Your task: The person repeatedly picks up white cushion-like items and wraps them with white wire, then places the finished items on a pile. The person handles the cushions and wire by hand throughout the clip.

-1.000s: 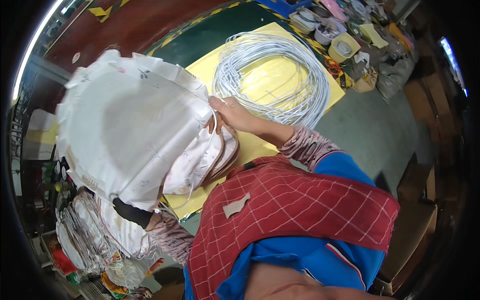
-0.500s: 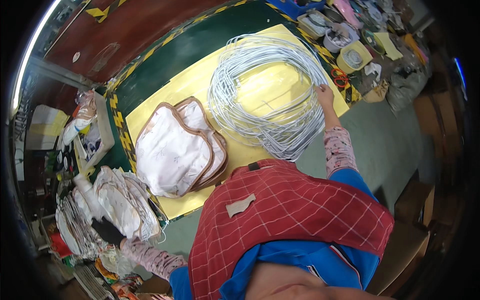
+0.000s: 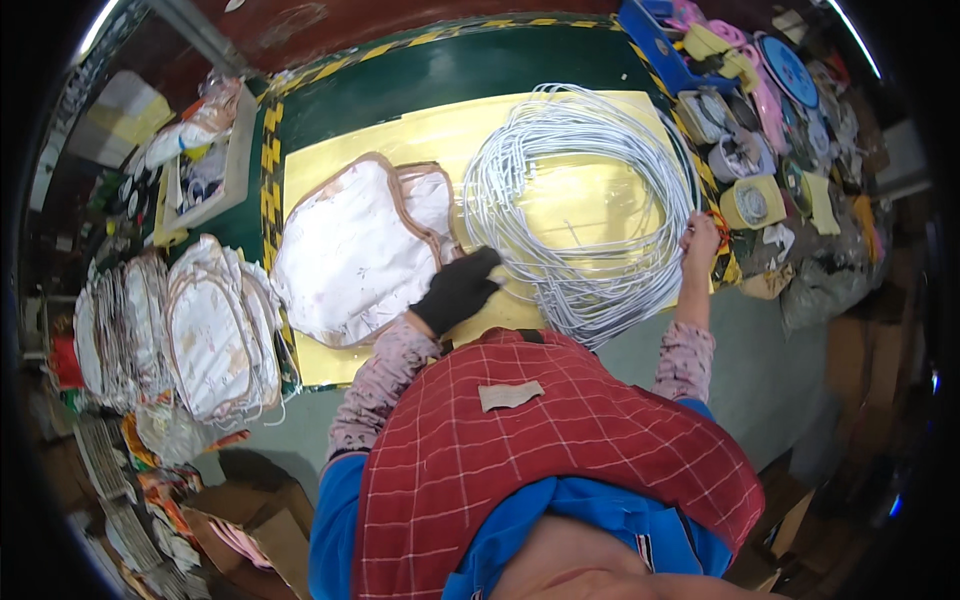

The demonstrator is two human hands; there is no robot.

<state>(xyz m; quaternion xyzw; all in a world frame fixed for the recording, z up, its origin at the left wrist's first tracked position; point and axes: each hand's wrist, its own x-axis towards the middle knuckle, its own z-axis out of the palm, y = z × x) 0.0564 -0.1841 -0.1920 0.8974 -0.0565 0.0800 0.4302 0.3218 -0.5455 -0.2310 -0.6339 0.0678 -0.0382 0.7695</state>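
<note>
Several pale grey-white wires or cords point(image 3: 500, 140) lie in a large looped coil on a yellow sheet point(image 3: 430, 135). My right hand point(image 3: 703, 238) is closed at the coil's right edge, pinching a strand that stands slightly apart from the bundle. Red-handled scissors point(image 3: 722, 228) show partly behind that hand. My left hand point(image 3: 455, 292), in a black glove, is between the coil and a pile of white printed fabric pieces with brown edging point(image 3: 350, 250). Its fingers point toward the coil, somewhat apart, with nothing visible in them.
More brown-edged fabric pieces point(image 3: 210, 330) hang or stand left of the table. A white bin point(image 3: 225, 185) with small items sits at the left edge. Tubs, including a yellow one point(image 3: 752, 203), and a blue crate point(image 3: 650, 40) crowd the right side. Cardboard boxes point(image 3: 275, 520) stand below.
My left hand has come from the hanging fabric stack at the left to beside the coil. My right hand has drawn a strand outward, toward the scissors. The view has turned.
</note>
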